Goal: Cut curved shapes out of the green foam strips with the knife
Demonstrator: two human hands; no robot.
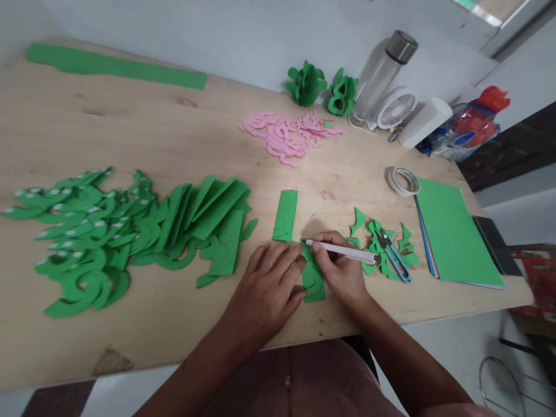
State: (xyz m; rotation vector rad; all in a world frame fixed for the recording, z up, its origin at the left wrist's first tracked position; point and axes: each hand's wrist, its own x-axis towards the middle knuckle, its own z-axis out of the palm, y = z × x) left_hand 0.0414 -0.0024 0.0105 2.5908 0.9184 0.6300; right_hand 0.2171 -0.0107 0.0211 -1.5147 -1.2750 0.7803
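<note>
My right hand (343, 275) grips a white pen (347, 251), its tip on a small green paper strip (314, 285) at the table's front. Curved lines show on that strip. Flat beside it lies my left hand (264, 286), fingers stretched out and the fingertips at the strip's left edge. Just beyond my left fingers is another green strip (285, 215), also marked with curves. To the right of my right hand, blue-handled thread snips (396, 258) rest on green paper scraps (376, 269).
Cut green paper curls (87, 249) and folded green strips (204, 214) are heaped at left. Pink paper cutouts (282, 136) lie farther back, near two green paper ornaments (306, 84), a bottle (377, 81) and a small fan (396, 109). At right are tape rolls (403, 181) and green sheets (456, 231).
</note>
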